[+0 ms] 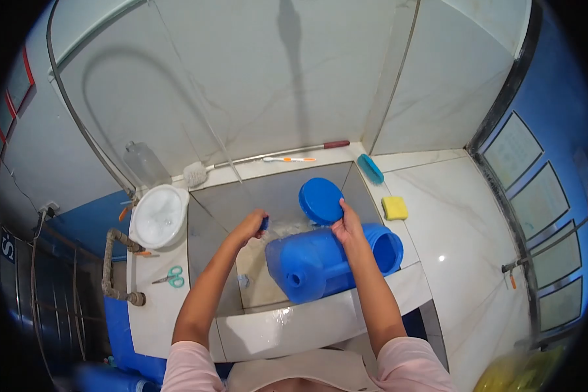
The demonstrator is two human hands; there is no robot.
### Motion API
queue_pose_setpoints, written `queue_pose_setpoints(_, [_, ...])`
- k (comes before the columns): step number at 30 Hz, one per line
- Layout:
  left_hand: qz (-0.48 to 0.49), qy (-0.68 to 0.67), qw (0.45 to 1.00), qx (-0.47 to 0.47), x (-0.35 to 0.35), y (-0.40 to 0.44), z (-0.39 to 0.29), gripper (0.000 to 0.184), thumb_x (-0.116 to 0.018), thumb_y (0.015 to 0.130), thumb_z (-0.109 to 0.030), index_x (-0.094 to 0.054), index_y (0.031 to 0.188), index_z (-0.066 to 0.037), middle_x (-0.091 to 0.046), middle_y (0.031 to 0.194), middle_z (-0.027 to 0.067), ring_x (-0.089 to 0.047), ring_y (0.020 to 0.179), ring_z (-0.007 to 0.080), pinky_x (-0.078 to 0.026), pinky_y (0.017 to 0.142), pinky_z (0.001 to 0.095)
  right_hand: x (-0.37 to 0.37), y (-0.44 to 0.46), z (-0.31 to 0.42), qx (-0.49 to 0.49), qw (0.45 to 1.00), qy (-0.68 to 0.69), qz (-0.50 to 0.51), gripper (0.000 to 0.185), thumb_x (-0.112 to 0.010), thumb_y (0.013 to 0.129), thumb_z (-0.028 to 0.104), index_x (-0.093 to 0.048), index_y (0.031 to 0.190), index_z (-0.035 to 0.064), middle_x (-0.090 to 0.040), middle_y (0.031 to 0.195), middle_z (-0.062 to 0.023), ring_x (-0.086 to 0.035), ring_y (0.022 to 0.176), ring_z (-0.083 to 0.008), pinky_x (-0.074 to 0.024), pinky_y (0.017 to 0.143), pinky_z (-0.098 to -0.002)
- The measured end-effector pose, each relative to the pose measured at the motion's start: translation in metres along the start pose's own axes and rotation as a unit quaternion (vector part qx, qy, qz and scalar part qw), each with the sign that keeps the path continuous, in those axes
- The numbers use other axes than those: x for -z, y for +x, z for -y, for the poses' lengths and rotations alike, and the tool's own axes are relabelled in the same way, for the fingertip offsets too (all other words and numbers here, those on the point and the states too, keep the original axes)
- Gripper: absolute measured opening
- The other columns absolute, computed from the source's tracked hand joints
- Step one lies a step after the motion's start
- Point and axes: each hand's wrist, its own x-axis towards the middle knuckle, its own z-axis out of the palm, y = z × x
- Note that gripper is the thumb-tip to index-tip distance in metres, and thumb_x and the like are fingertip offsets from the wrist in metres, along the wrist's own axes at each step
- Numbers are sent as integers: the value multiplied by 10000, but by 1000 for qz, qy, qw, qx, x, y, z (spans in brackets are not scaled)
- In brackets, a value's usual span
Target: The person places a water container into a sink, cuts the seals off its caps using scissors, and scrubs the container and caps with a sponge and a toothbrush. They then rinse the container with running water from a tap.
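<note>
A large blue plastic jug point(307, 258) lies on its side in the tiled sink point(225, 271), its wide mouth facing right and a small round opening facing me. My right hand point(348, 225) grips the edge of a round blue lid point(321, 199) above the jug. On the left, my left hand point(250, 227) is closed around a small dark blue object point(264, 223), mostly hidden by the fingers. Water splashes between the hands, below the lid.
A white basin point(159, 215) of suds and green scissors point(171, 277) are left of the sink. Behind it lie a long-handled brush point(261, 155) and a toothbrush point(289, 159). A teal brush point(370, 168) and yellow sponge point(394, 208) sit at the right.
</note>
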Motion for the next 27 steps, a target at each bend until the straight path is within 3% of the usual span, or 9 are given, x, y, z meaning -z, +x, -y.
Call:
queue_pose_setpoints(4, [92,175,965,-173,-43,-112,-6,293,-526,880,-201,-470,1107,-25,-539,908,85,-569,704,161,-499,643,291,-12,-12,0,5,999,35,7,305,-461,935,207,-467,1138,-21,-574,1141,-169,-595,1006,-273,-486,881,-418])
queue_pose_setpoints(7, [67,302,910,-276,-73,-149,22,355,-593,858,-227,-466,1098,0,-556,979,136,-597,749,232,-498,674,325,-15,-11,-6,3,999,40,24,297,-459,936,206,-471,1129,-20,-579,1131,-169,-596,1001,-272,-485,883,-413])
queue_pose_setpoints(9, [-55,350,852,-385,-95,-163,32,349,-604,841,-257,-490,1010,26,-563,925,252,-589,753,394,-483,659,412,-15,-7,-10,3,999,39,24,271,-476,928,195,-474,1120,4,-572,1126,-150,-588,1002,-261,-479,882,-418])
queue_pose_setpoints(15, [-156,389,892,-169,-117,-163,25,429,-575,845,-370,-497,887,51,-589,684,246,-600,676,423,-475,616,473,-8,0,-14,14,999,18,30,206,-508,913,186,-505,1056,38,-578,1080,-106,-578,988,-225,-470,878,-387])
queue_pose_setpoints(18, [-180,396,885,-163,-116,-146,29,426,-541,862,-387,-484,860,35,-564,551,211,-592,591,417,-469,577,489,-11,-6,-9,14,999,14,30,199,-509,913,186,-514,1043,35,-581,1075,-102,-576,991,-215,-464,883,-367])
queue_pose_setpoints(22, [-147,452,866,-158,-124,-168,22,415,-586,826,-369,-500,913,28,-601,734,230,-606,721,400,-473,637,471,-13,-8,-8,21,999,2,27,210,-507,914,186,-513,1056,32,-582,1080,-110,-574,994,-215,-458,891,-353])
queue_pose_setpoints(24, [-68,570,731,-369,-114,-168,34,422,-634,798,-330,-508,997,20,-559,1002,226,-556,907,381,-459,747,415,-13,-8,-9,23,999,4,31,215,-507,913,185,-511,1062,30,-581,1083,-112,-573,996,-217,-458,893,-353])
queue_pose_setpoints(25, [-69,570,731,-369,-106,-166,36,422,-634,798,-330,-508,997,20,-559,1002,226,-556,907,381,-459,747,415,-14,-9,-9,24,999,3,36,219,-507,913,184,-509,1068,29,-580,1087,-114,-573,997,-218,-457,895,-353])
queue_pose_setpoints(27, [-66,638,552,-533,-94,-166,31,440,-658,780,-291,-505,1068,4,-477,1151,189,-490,1036,362,-425,846,395,-14,-12,-9,21,999,1,38,223,-506,912,181,-507,1074,28,-578,1091,-114,-572,999,-220,-456,898,-352])
